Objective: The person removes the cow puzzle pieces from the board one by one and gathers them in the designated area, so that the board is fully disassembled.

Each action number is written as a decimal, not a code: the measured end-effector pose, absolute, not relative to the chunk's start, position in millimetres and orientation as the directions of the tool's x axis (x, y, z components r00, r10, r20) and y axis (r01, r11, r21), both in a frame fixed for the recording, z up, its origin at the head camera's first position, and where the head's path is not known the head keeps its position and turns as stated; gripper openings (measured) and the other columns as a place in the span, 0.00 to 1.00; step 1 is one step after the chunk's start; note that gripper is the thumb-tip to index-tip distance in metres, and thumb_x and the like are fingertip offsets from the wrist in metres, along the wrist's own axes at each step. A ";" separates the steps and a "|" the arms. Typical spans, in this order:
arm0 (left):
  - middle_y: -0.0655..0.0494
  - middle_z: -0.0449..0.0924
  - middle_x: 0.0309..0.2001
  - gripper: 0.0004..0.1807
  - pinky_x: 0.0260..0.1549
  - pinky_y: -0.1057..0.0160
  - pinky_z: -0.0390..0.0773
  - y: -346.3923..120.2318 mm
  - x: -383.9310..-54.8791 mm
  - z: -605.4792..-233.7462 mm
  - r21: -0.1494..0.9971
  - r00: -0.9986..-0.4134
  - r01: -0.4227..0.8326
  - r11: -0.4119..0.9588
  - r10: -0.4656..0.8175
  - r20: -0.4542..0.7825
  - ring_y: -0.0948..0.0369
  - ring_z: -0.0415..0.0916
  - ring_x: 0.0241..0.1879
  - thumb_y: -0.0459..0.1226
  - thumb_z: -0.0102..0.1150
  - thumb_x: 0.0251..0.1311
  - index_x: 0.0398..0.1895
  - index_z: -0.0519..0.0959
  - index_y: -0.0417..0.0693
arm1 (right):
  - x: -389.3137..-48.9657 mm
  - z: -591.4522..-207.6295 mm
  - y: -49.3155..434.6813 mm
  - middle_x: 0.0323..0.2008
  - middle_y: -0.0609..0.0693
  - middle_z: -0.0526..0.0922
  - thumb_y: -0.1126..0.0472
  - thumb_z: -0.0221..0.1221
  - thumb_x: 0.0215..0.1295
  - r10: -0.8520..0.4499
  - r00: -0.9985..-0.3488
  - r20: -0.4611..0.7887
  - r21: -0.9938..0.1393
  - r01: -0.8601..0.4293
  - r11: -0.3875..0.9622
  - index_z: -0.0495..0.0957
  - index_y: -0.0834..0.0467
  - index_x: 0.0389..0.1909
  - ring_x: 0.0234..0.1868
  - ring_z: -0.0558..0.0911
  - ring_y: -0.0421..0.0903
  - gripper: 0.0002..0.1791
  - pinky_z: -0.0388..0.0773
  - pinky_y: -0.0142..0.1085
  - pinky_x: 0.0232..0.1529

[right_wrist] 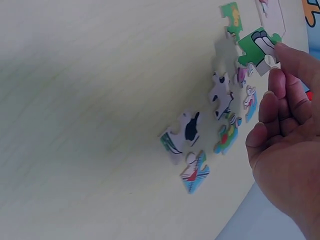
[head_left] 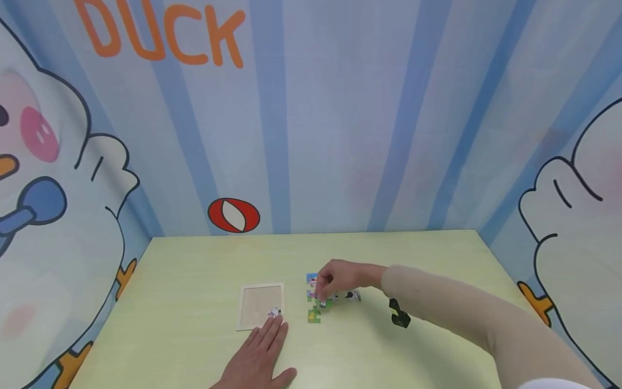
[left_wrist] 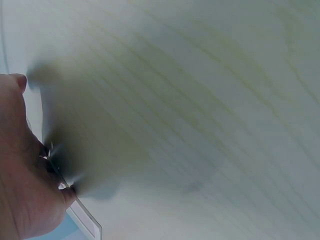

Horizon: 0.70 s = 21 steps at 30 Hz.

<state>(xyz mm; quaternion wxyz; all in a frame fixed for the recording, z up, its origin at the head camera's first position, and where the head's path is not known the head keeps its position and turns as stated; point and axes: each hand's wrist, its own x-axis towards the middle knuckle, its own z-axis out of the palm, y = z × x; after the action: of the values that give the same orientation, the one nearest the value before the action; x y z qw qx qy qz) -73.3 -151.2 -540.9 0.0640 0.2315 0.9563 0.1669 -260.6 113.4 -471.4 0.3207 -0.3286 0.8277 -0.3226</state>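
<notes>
Between thumb and fingers, my right hand pinches a green and white jigsaw puzzle piece, raised over the other loose pieces. Several pieces lie under and around it, among them a black-and-white one and a green corner one. My left hand lies flat with straight fingers, its fingertips at the lower right edge of a light wooden puzzle frame. Just beyond those fingertips, one whitish piece sits in the frame's lower right corner. In the left wrist view the fingertips are partly in shadow.
The pale yellow table reaches back to a blue striped backdrop. Cartoon duck panels flank it on both sides. A small black object hangs beneath the right sleeve.
</notes>
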 end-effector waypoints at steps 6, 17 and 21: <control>0.42 0.57 0.84 0.51 0.76 0.38 0.60 -149.1 -72.0 -537.6 0.333 -0.886 0.411 0.849 0.458 -0.073 0.44 0.55 0.83 0.69 0.45 0.75 0.83 0.61 0.38 | -253.8 -473.8 120.8 0.31 0.44 0.85 0.64 0.69 0.71 -0.743 -0.594 -0.308 -0.739 -0.343 0.580 0.88 0.54 0.35 0.30 0.74 0.40 0.04 0.74 0.35 0.35; 0.42 0.59 0.83 0.50 0.76 0.38 0.61 -149.8 -71.9 -535.5 0.324 -0.888 0.417 0.849 0.456 -0.051 0.45 0.56 0.82 0.68 0.47 0.75 0.82 0.62 0.38 | -249.5 -488.0 123.8 0.31 0.43 0.83 0.65 0.71 0.68 -0.706 -0.639 -0.305 -0.691 -0.362 0.626 0.87 0.52 0.33 0.32 0.74 0.39 0.06 0.72 0.32 0.35; 0.42 0.59 0.83 0.50 0.76 0.39 0.62 -149.9 -72.3 -538.7 0.313 -0.887 0.429 0.847 0.461 -0.032 0.44 0.57 0.82 0.68 0.47 0.75 0.82 0.63 0.38 | -246.9 -491.6 124.5 0.31 0.42 0.82 0.64 0.72 0.68 -0.705 -0.644 -0.298 -0.666 -0.389 0.636 0.86 0.52 0.33 0.32 0.74 0.38 0.06 0.72 0.31 0.36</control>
<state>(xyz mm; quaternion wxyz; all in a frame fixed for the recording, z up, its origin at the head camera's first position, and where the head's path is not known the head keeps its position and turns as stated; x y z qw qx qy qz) -72.3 -149.9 -538.7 0.0533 0.2317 0.9596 0.1504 -246.9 124.5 -491.6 0.2778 -0.3179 0.8608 -0.2843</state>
